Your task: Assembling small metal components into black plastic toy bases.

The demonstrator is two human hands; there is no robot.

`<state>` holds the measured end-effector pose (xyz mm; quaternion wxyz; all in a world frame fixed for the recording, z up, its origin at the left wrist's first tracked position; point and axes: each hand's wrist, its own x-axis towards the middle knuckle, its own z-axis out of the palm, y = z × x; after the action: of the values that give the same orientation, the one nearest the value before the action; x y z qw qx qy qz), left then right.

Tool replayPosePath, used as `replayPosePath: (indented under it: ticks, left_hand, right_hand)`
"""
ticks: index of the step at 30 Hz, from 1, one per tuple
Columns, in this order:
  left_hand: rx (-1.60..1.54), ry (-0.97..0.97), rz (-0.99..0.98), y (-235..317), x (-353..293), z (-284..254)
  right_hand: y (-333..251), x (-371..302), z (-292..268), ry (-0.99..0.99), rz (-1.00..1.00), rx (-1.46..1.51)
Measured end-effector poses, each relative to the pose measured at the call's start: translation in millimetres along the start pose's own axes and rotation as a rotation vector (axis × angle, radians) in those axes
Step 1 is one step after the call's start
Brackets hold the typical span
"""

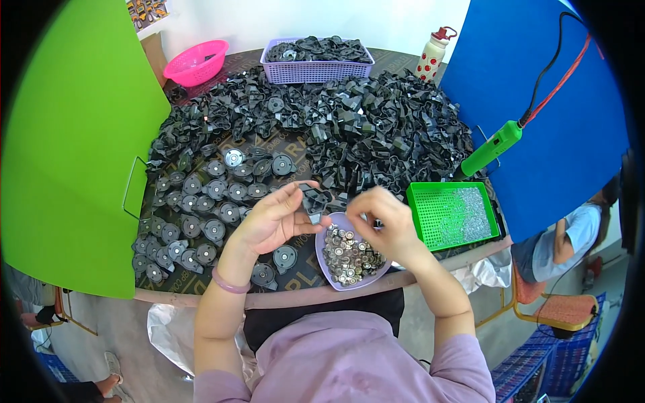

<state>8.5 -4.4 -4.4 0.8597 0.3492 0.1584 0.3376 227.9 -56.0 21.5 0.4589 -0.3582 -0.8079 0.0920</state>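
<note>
We log the left hand [275, 211], fingertips clamped on an angular black plastic part [314, 203] just beyond the lilac heart-shaped bowl [344, 287], the right hand [388, 223] curled over that bowl, its hold untellable; a loose pinch could drop the part among the bowl's silvery metal discs [346, 258].

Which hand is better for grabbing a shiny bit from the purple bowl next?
Probably the right hand: it hovers by the bowl, though I can't see whether it's empty. The left hand already holds a black part.
</note>
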Motion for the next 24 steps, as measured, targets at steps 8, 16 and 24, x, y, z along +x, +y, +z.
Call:
replayPosePath:
  ticks: [8,16,24]
  left_hand:
    - [-0.032,-0.033,-0.054,-2.8,1.6,-1.2]
    - [-0.03,0.001,-0.059,-1.4,1.0,4.2]
    - [-0.114,-0.046,-0.01,2.1,-0.5,1.2]
  right_hand:
    - [4.4,24.9,24.7,-0.022,-0.277,-0.088]
    - [8.1,23.4,21.6,-0.073,-0.231,-0.061]
    - [13.8,31.7,6.2,0.12,-0.013,0.027]
